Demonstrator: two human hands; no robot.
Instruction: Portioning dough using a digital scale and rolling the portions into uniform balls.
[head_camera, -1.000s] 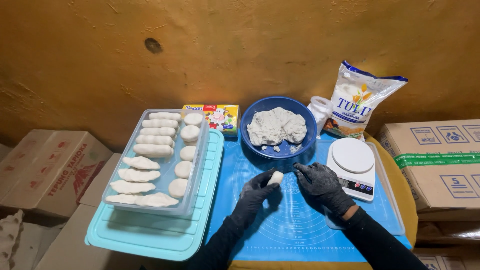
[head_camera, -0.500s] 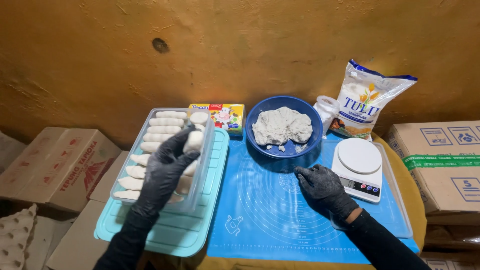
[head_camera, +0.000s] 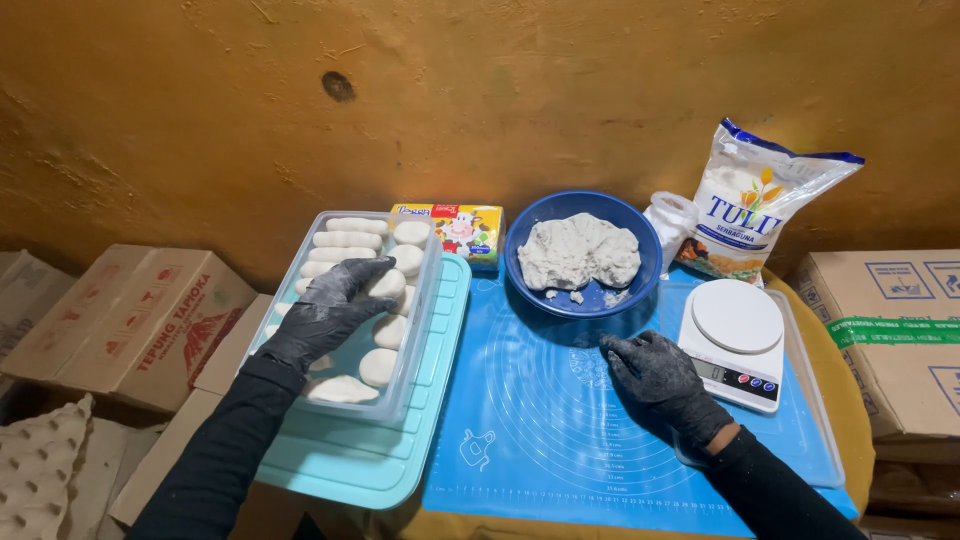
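Head view, looking down on a low round table. The left hand (head_camera: 335, 305), in a black glove dusted with flour, lies left of centre inside a clear plastic tub (head_camera: 425, 300); its fingers are loosely spread and rest on a small white dough piece (head_camera: 385, 284), touching it rather than gripping it. Further dough pieces fill the tub: long ones in a row along the upper left, round ones down the right side, among them one at the lower edge (head_camera: 378, 366). The tub sits on a pale turquoise lid (head_camera: 380, 465), which reaches toward the lower left of the frame.

The right hand (head_camera: 655, 380), gloved likewise, lies palm down with fingers slightly apart on a blue silicone mat (head_camera: 540, 420) at lower centre, holding nothing. Just right of it stands a white kitchen scale (head_camera: 735, 340). Above the mat, at centre, a blue bowl (head_camera: 640, 275) contains a lump of white dough (head_camera: 578, 250). A yellow carton (head_camera: 455, 228) stands between tub and bowl at the back. A flour bag (head_camera: 760, 215) leans at upper right. Cardboard boxes (head_camera: 120, 310) flank the table on both sides.
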